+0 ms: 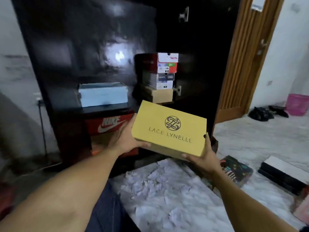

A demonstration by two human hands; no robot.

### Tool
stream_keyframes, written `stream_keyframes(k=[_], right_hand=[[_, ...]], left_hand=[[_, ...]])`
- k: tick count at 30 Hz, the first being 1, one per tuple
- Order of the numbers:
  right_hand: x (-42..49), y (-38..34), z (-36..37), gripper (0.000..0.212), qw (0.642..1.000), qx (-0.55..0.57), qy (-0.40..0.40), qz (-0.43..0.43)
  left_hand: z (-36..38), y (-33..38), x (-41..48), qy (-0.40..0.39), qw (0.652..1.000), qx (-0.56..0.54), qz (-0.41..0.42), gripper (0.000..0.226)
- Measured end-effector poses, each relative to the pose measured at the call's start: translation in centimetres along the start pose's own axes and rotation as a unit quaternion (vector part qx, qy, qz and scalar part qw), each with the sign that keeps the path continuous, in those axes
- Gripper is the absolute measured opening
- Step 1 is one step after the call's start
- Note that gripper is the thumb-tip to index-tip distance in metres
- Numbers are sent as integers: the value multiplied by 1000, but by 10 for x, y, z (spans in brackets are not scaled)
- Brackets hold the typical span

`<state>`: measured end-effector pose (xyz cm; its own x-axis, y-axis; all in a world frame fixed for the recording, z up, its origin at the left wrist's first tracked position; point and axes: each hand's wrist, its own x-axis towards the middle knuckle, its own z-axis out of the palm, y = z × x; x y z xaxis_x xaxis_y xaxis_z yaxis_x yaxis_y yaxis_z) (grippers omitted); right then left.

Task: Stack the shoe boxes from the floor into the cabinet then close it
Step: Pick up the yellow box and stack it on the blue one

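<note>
**Item held: yellow shoe box**

I hold one yellow cardboard LACE LYNELLE shoe box (168, 129) in the air before the black cabinet (200, 64). My left hand (127, 139) grips its left end and my right hand (202, 158) clasps its right corner. In the cabinet are a stack of mixed boxes (160, 77) and a red Nike box (110, 124). On the floor lies a patterned dark box (237, 171).
</note>
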<state>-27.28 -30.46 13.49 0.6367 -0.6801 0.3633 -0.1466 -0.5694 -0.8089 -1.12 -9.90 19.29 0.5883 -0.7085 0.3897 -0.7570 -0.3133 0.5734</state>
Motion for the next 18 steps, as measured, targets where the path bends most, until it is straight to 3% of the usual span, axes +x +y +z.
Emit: stream_keyframes(k=[3, 8, 15, 18], right_hand=[[35, -42, 14, 128, 998, 43, -9, -35], [91, -80, 59, 113, 992, 105, -22, -67], [163, -115, 101, 94, 978, 177, -18, -109], [204, -131, 119, 74, 970, 208, -13, -129]], left_hand=[[-46, 6, -4, 63, 996, 37, -44, 148], [-95, 2, 5, 147, 983, 51, -97, 128], [-118, -10, 41, 254, 954, 57, -147, 95], [-120, -20, 70, 300, 937, 54, -170, 96]])
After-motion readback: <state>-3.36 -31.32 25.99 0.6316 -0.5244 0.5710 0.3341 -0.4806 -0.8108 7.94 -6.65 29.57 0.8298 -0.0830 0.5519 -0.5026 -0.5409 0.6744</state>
